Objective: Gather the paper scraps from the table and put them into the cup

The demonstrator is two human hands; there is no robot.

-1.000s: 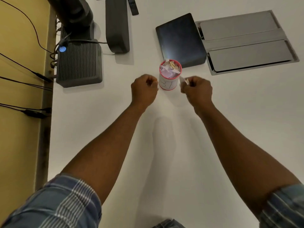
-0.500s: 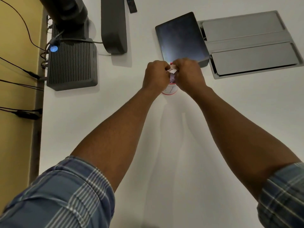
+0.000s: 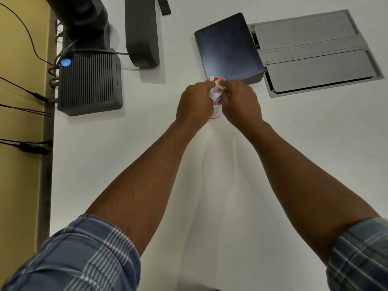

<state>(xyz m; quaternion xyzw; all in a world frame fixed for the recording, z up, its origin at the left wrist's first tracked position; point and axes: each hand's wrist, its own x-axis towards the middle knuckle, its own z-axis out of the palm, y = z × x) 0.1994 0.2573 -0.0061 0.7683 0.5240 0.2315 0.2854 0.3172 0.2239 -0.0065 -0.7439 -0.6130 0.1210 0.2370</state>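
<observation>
Curled fingers of the left hand (image 3: 194, 101) and right hand (image 3: 241, 101) meet over the cup (image 3: 217, 112); whether they pinch anything cannot be told. Between them, crumpled pale paper scraps (image 3: 215, 93) fill the cup above its pink rim. The cup is white, pink-edged, with a handwritten mark, standing on the white table (image 3: 147, 148).

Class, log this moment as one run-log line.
left hand over cup | right hand over cup | paper scraps in cup | grip unclear

The cup (image 3: 217, 111) bears a handwritten mark, mostly hidden and unreadable
</observation>
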